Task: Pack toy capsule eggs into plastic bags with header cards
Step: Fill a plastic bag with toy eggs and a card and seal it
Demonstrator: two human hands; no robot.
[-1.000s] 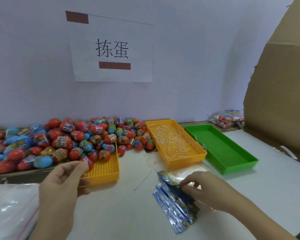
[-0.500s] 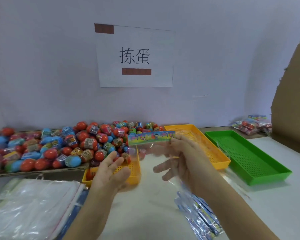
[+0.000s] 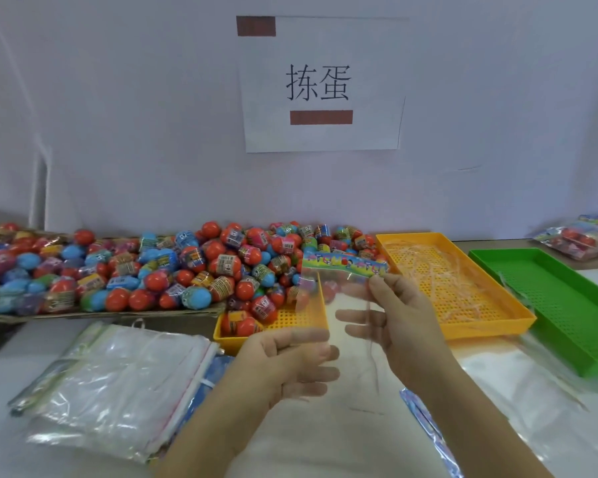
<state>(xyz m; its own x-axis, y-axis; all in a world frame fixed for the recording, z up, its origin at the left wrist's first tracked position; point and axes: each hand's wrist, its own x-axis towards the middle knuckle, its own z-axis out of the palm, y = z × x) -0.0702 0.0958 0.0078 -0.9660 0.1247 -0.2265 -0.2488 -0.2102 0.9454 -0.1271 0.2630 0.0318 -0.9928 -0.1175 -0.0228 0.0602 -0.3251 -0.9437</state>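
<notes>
- Clear film bag [image 3: 328,305], printed header card [image 3: 346,266] uppermost, held in the air just left of the orange tray [image 3: 491,331], on our side. We see no egg inside it.
- Right hand [image 3: 404,326]: the thumb pinches the bag's upper right corner just under the card, and the other fingers are spread behind the film.
- Left hand [image 3: 290,363]: the fingers are curled at the bag's lower left edge. We cannot tell whether they pinch the film, which is transparent and blurred there.
- Capsule eggs [image 3: 204,267]: heaped well left of the orange tray, against the wall. Some spill into a small yellow tray [image 3: 227,339] near the left hand.
- Green tray [image 3: 567,298]: just right of the orange tray.
- Step in hand, as we judge it: opening the bag's mouth.
  - We would part the two layers at the free edge opposite the card.
  - We would keep the right-hand pinch below the card, so that the print does not crease.
  - We would turn the mouth toward the heap left of the orange tray, so that the reach for an egg is short.
- Caution, as we judge it: thin film clings, so we would make sure the mouth gapes before we release either hand.
</notes>
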